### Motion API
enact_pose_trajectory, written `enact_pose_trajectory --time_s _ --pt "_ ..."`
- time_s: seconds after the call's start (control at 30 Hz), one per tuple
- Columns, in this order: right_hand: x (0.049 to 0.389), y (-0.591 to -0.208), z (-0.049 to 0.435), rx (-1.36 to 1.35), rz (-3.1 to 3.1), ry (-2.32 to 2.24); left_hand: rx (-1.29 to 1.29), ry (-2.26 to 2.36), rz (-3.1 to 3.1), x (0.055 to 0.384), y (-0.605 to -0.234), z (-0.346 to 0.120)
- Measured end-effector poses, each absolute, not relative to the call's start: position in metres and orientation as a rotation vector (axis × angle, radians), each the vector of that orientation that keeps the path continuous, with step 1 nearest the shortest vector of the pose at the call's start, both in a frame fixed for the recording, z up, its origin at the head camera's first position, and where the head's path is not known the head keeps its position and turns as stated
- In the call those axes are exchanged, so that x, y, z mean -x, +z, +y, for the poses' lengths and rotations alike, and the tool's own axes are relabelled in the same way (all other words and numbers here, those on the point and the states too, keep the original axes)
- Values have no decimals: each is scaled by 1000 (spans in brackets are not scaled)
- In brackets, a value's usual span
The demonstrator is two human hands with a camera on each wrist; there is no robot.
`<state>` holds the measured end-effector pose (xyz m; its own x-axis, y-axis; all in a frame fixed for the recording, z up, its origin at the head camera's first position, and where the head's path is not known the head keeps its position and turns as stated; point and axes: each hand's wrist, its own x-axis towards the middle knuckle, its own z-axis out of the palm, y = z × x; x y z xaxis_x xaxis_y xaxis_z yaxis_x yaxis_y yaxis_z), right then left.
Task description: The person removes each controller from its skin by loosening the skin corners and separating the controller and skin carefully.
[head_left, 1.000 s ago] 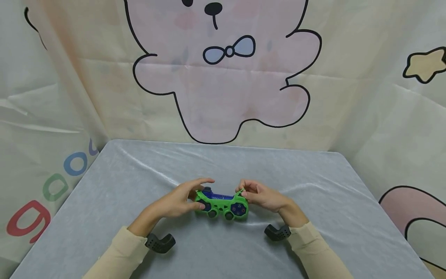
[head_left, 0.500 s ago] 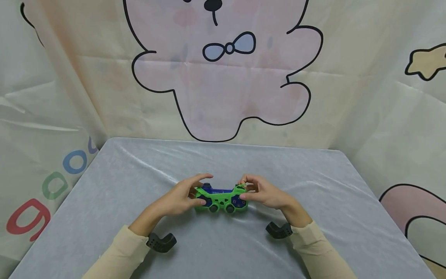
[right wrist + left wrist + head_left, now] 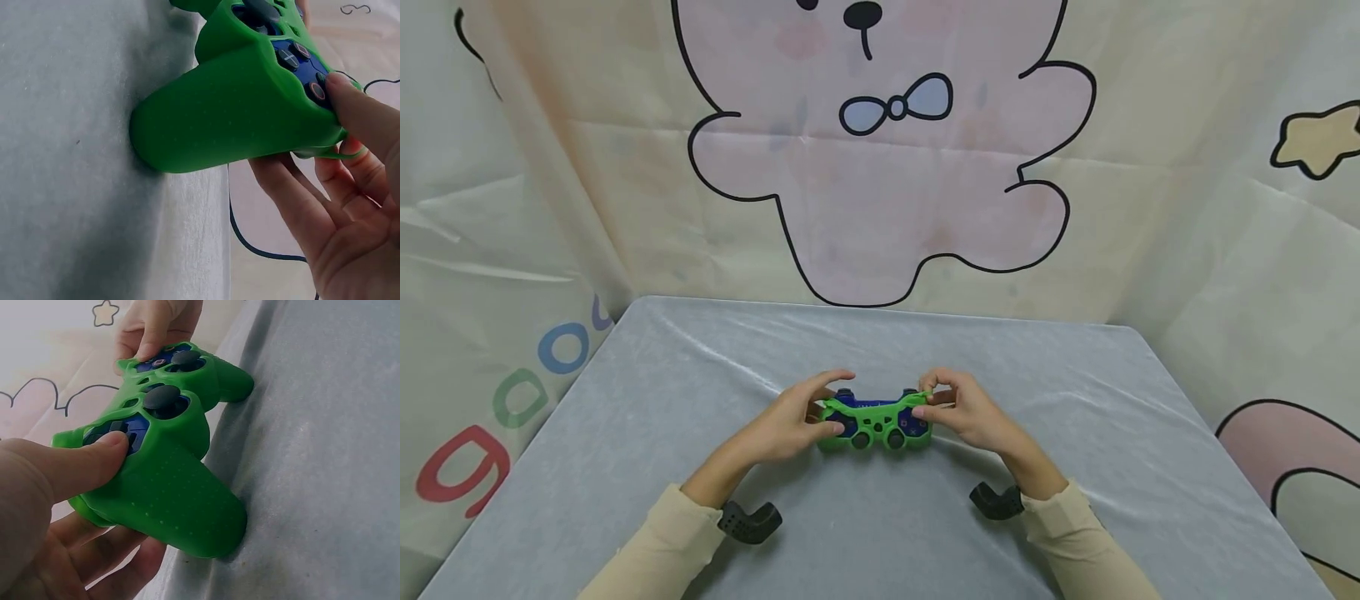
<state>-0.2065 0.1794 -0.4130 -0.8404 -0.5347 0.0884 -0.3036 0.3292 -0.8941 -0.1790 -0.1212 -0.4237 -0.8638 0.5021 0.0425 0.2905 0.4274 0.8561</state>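
Note:
A blue game controller (image 3: pixel 306 65) in a green silicone cover (image 3: pixel 169 494) stands with its grip ends on the cloth, buttons facing the person. At its left side my left hand (image 3: pixel 786 423) holds it, thumb on the direction pad and other fingers beneath; the index finger is raised off it. My right hand (image 3: pixel 976 415) grips the other side, the thumb (image 3: pixel 359 106) resting by the face buttons. In the right wrist view, a fingertip hooks a thin strip of the cover at the shoulder, which stands away from the body. The controller's back is hidden.
A table (image 3: pixel 715 342) draped in pale grey velvety cloth lies under the hands. Behind it hangs a fabric backdrop (image 3: pixel 895 200) with a cartoon bear. Black curved wrist mounts (image 3: pixel 750 523) sit on both wrists.
The controller has shifted slightly away from the person. My right thumb has moved from the cover's upper corner down to the face buttons. The left hand keeps its hold.

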Motion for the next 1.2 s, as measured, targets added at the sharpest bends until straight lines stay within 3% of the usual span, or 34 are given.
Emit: enact_pose_trajectory --time_s 0.63,0.97,1.2 --pt "217 -429 191 701 2079 -1749 -535 1500 2487 183 -428 -118" --pt "219 -429 199 913 2075 -1477 -521 1542 2443 186 -428 -121" --pt "216 -430 194 815 2207 -1443 -517 1540 2455 185 -429 -122"
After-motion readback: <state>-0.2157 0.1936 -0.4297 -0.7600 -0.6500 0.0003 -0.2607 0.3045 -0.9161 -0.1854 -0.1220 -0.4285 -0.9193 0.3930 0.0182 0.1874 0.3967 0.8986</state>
